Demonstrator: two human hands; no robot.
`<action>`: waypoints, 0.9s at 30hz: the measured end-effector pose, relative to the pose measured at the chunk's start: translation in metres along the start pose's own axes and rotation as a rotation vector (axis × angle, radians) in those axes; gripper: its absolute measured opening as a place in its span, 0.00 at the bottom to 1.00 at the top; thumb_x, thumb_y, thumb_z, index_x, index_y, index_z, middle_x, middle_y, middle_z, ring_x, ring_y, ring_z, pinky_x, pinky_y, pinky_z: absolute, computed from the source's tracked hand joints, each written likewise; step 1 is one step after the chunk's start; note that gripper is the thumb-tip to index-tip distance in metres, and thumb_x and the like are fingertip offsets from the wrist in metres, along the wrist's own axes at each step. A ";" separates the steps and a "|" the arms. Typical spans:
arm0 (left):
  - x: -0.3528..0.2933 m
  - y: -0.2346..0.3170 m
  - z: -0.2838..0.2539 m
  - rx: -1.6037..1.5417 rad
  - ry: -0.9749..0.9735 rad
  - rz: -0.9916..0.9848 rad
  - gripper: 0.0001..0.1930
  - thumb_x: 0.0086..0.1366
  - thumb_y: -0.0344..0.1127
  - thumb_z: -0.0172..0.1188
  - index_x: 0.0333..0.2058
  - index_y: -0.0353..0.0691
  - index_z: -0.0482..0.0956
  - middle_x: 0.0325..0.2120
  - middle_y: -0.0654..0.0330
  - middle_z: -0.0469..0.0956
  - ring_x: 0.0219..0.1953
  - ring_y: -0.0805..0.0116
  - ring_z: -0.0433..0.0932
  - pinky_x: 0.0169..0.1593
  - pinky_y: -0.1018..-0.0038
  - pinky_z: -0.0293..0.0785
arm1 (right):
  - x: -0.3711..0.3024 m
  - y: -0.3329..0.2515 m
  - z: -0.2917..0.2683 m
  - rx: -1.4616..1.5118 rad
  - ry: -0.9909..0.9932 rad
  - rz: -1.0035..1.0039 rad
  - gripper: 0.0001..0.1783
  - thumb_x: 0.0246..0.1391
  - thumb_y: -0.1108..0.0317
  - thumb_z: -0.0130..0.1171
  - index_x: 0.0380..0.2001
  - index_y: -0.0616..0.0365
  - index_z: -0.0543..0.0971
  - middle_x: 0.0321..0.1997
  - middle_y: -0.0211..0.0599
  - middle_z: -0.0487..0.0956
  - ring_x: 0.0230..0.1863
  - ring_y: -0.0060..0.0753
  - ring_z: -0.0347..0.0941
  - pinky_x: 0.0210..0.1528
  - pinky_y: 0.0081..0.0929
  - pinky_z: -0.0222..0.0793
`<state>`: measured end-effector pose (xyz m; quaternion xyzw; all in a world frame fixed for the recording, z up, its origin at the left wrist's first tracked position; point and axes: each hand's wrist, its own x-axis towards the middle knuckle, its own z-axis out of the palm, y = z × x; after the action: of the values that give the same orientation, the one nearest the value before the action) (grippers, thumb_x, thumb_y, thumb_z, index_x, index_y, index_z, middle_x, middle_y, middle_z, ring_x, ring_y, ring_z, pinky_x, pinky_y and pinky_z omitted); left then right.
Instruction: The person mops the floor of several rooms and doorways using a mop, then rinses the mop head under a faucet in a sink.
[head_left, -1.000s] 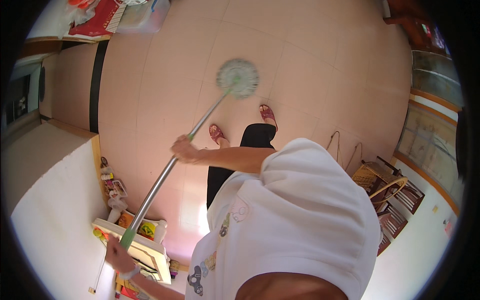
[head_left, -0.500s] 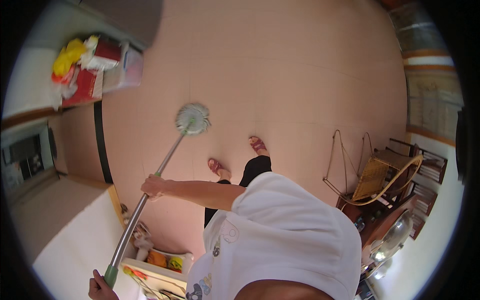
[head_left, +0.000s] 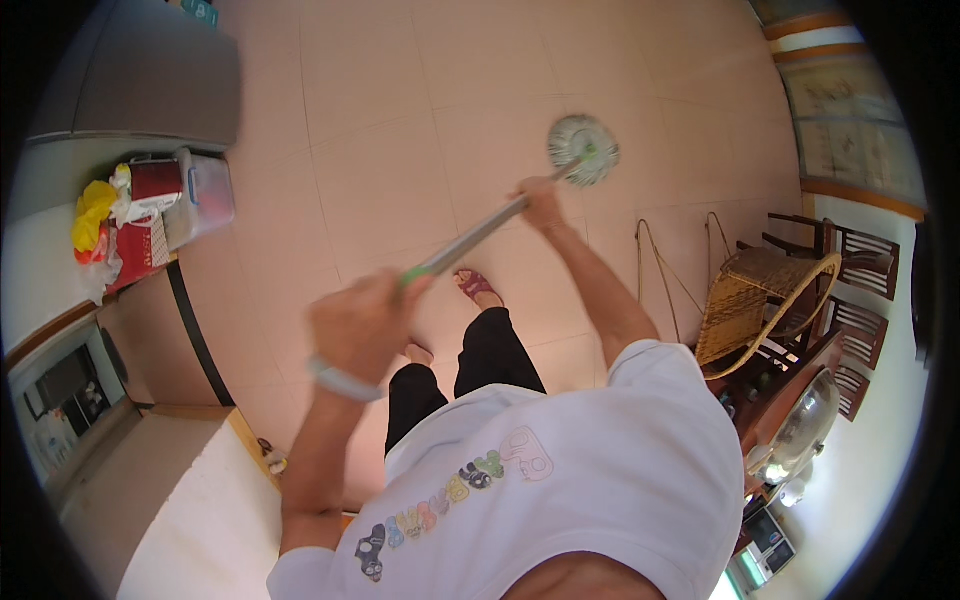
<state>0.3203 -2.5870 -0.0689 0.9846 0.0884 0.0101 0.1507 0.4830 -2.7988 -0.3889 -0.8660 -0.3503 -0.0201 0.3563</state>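
Observation:
A long-handled mop runs aslant from near my body out over the pinkish tiled floor. Its round grey-white string head (head_left: 582, 152) lies on the floor ahead and to the right, slightly blurred. My left hand (head_left: 362, 328), with a pale band at the wrist, is closed round the green grip at the handle's upper end. Farther down the metal pole (head_left: 470, 238), my right hand (head_left: 541, 204) is wrapped round it, close to the mop head. Both arms are stretched forward. My feet in dark red sandals (head_left: 478, 288) stand just beyond the left hand.
To the right are a wicker chair (head_left: 745, 300) on its frame, wooden chairs (head_left: 862, 262) and a table with a clear dome cover (head_left: 805, 430). On the left, a grey cabinet (head_left: 155, 75) stands beyond a plastic bin (head_left: 208, 200) and piled bags and boxes. A low wall edge (head_left: 255, 440) is nearer.
The mop head has swung from the left to the far right. My left hand has come up and forward from the lower left; my right hand has moved across to the right.

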 end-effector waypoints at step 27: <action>-0.394 -0.120 -0.209 0.408 -0.082 -1.146 0.14 0.58 0.40 0.55 0.21 0.35 0.78 0.13 0.53 0.73 0.12 0.65 0.68 0.19 0.70 0.64 | -0.091 -0.536 0.279 0.481 -0.911 -0.704 0.12 0.32 0.61 0.57 0.20 0.57 0.73 0.26 0.39 0.73 0.35 0.40 0.68 0.43 0.35 0.58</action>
<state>-0.0981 -2.4820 0.0975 0.7889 0.5985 -0.1275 -0.0564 0.0213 -2.4086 -0.2996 -0.5157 -0.7264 0.3143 0.3281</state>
